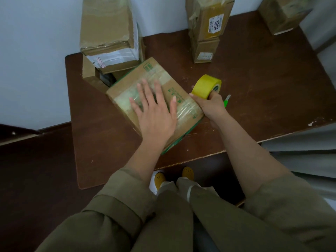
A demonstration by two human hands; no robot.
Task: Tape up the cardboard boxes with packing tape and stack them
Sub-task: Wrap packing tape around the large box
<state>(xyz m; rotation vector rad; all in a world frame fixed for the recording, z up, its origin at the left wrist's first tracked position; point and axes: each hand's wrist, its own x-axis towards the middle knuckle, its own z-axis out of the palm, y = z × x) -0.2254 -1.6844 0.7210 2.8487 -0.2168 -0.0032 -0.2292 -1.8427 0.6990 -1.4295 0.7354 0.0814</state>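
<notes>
While boxes [109, 33] crowd brown table [263, 84], white wall [36, 51] behind

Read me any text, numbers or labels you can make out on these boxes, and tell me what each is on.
"1006": white label on the upper box of the back stack.
Small print around that number: too small to read.
Green print on the box under the left hand: blurred, unreadable.
Label on the lower back box: unreadable.
Green mark inside the tape roll: unreadable.
</notes>
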